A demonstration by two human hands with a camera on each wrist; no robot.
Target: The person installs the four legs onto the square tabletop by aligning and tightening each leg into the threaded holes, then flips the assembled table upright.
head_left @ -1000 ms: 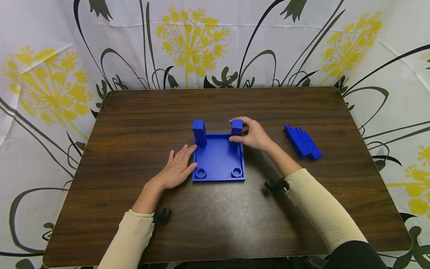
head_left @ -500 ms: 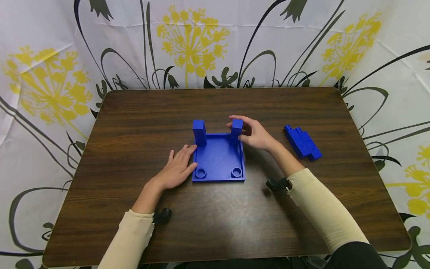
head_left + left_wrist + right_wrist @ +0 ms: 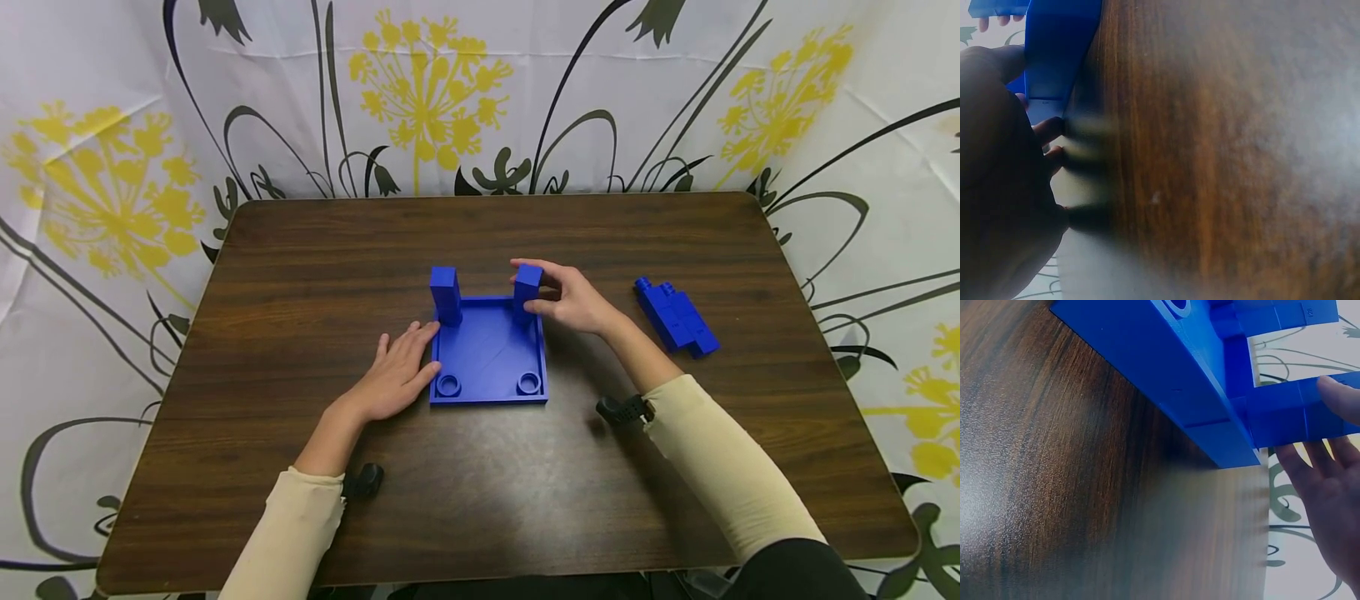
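Head view: the thumb of the right hand (image 3: 573, 302) has moved from the near face of the far-right column (image 3: 522, 290) toward its right side, so the lower part is now visible — the column stands upright in its corner of the blue square base (image 3: 487, 354). The left hand (image 3: 397, 375) lies flat, fingers slightly apart, touching the base's left edge. Left wrist view: the thumb rests on the base's wall, perhaps for steadying. Right wrist view: thumb and fingers clamp the column from opposite sides — probably it is nearly seated
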